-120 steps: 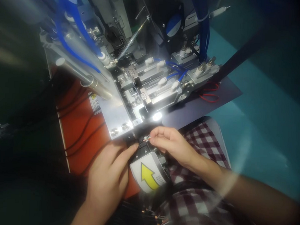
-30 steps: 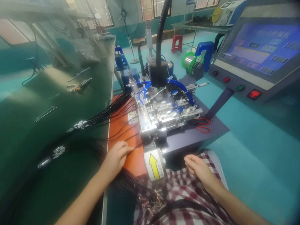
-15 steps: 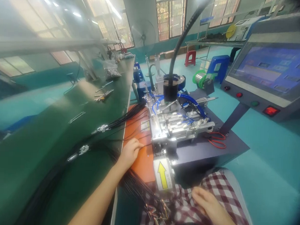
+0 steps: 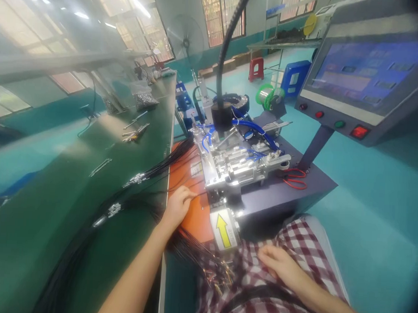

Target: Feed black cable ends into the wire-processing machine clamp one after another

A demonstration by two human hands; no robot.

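- Reaching forward over the orange plate, the left hand had its fingertips at a thin black cable; whether they pinched it or only touched it could not be told.
- The black cable lay just beyond those fingertips, its long axis running sideways, from the left hand toward the metal machine on the right and slightly away from the person.
- Lower and to the right of the left hand, the right hand hovered above the checked cloth, fingers loosely curled; whether anything was inside them could not be told.
- Between the two hands, a yellow arrow on a white cover pointed away from the person, tilted slightly left.
- Beyond the left hand, a bundle of dark cables slanted from the green worktop up toward the machine, its silvery ends nearer the person.
- Below the left hand, more dark cables slanted down to the right, with copper-coloured ends over the checked cloth.
- Beyond the right hand, a red cord lay looped beside the machine, near the post of a lit screen.
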